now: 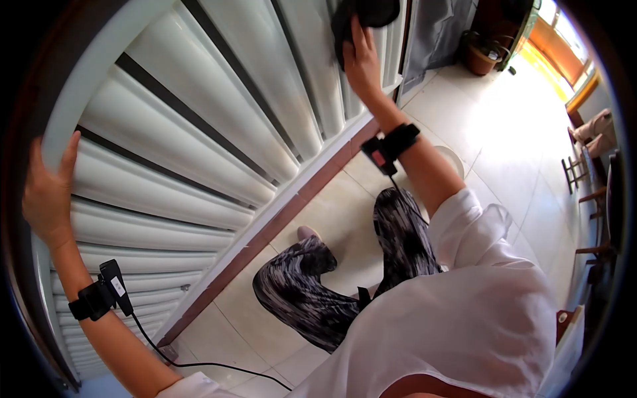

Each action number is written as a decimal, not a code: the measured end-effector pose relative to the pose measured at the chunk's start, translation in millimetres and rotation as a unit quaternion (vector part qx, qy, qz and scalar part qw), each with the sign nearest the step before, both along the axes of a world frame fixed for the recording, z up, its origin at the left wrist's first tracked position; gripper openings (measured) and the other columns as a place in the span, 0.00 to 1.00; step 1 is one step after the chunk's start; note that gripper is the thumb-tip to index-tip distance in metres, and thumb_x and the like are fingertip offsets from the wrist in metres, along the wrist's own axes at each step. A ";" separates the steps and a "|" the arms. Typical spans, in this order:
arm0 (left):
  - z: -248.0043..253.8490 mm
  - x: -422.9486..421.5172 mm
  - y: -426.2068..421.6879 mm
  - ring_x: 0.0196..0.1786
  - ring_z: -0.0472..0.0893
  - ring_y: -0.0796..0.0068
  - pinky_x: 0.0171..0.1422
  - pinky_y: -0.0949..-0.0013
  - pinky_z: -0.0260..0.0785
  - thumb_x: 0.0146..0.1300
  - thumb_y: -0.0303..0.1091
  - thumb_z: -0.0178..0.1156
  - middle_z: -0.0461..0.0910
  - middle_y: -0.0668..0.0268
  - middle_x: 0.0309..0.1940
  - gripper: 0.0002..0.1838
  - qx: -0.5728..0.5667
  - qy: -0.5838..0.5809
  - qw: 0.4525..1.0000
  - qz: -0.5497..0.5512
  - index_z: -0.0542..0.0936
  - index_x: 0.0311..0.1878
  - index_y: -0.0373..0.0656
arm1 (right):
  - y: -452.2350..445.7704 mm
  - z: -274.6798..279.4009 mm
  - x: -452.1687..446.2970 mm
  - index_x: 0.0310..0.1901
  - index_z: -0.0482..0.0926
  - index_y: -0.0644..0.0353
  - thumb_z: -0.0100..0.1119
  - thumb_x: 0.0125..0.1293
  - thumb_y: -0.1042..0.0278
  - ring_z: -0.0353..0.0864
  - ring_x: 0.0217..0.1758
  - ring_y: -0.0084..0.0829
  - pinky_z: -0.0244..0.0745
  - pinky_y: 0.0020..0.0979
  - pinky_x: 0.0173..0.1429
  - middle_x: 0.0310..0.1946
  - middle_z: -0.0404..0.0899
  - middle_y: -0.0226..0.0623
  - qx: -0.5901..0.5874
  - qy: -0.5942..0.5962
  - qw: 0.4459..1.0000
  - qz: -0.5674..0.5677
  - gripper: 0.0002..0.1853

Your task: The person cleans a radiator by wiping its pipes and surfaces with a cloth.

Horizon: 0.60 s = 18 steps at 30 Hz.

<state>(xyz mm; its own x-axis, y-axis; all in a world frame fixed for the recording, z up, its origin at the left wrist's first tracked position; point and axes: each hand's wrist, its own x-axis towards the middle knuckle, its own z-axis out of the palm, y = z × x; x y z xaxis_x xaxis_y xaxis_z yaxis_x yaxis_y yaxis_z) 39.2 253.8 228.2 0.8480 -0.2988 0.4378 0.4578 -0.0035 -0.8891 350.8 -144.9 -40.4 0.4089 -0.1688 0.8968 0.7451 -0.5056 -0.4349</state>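
Note:
A large white slatted panel (199,93), like a radiator, fills the left and top of the view. My left hand (52,192) is on its curved outer edge at the far left, thumb and fingers apart around the rim. At the top, my right hand (361,60) rests on a dark cloth (344,30) against the slats, its fingers lying over the cloth. Part of the cloth is lost in shadow at the frame's edge. Black straps with small devices and cables are on both my wrists.
Below the panel runs a reddish-brown base strip (265,242) beside the tiled floor (497,132). A potted plant (481,60) stands at the upper right, near a grey cover (434,33). Wooden chairs (597,196) line the right side. My bent legs are at the lower middle.

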 end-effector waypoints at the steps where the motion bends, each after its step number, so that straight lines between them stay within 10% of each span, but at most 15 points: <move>1: 1.3 -1.4 1.2 0.42 0.83 0.73 0.38 0.73 0.80 0.56 0.25 0.62 0.70 0.74 0.58 0.45 0.012 0.004 1.000 0.001 0.53 0.67 0.85 | 8.0 -27.3 -6.2 0.68 0.59 0.52 0.47 0.66 0.70 0.68 0.57 0.56 0.67 0.41 0.58 0.60 0.64 0.53 0.009 0.044 0.999 -0.008 0.28; 5: 0.1 -2.2 4.1 0.42 0.83 0.73 0.38 0.72 0.80 0.57 0.27 0.62 0.70 0.75 0.59 0.44 0.025 0.010 1.000 -0.008 0.54 0.66 0.86 | 31.3 -130.1 -35.3 0.65 0.60 0.59 0.47 0.61 0.77 0.64 0.57 0.61 0.64 0.49 0.57 0.58 0.62 0.61 0.016 0.189 0.982 -0.020 0.28; 7: -4.8 1.8 6.5 0.41 0.83 0.72 0.38 0.72 0.80 0.59 0.35 0.61 0.74 0.74 0.55 0.35 -0.148 -0.079 0.982 -0.085 0.59 0.66 0.79 | 37.9 -154.1 -57.9 0.66 0.58 0.59 0.45 0.60 0.80 0.63 0.60 0.61 0.65 0.48 0.58 0.59 0.62 0.61 -0.002 0.258 0.966 -0.015 0.29; 11: -1.8 -0.3 -29.4 0.37 0.84 0.68 0.37 0.68 0.79 0.60 0.55 0.58 0.81 0.69 0.44 0.26 -0.071 -0.011 0.991 -0.112 0.69 0.61 0.64 | 52.4 -168.1 -92.9 0.63 0.60 0.61 0.44 0.60 0.80 0.66 0.59 0.57 0.67 0.47 0.56 0.58 0.65 0.56 0.033 0.424 0.904 0.040 0.27; 18: -8.8 12.2 -81.4 0.38 0.83 0.57 0.37 0.60 0.77 0.54 0.72 0.50 0.83 0.61 0.37 0.35 -0.312 -0.129 0.934 -0.116 0.73 0.49 0.50 | 63.8 -151.6 -155.4 0.48 0.66 0.62 0.46 0.58 0.76 0.74 0.46 0.58 0.68 0.50 0.48 0.39 0.76 0.59 -0.049 0.482 0.858 0.169 0.15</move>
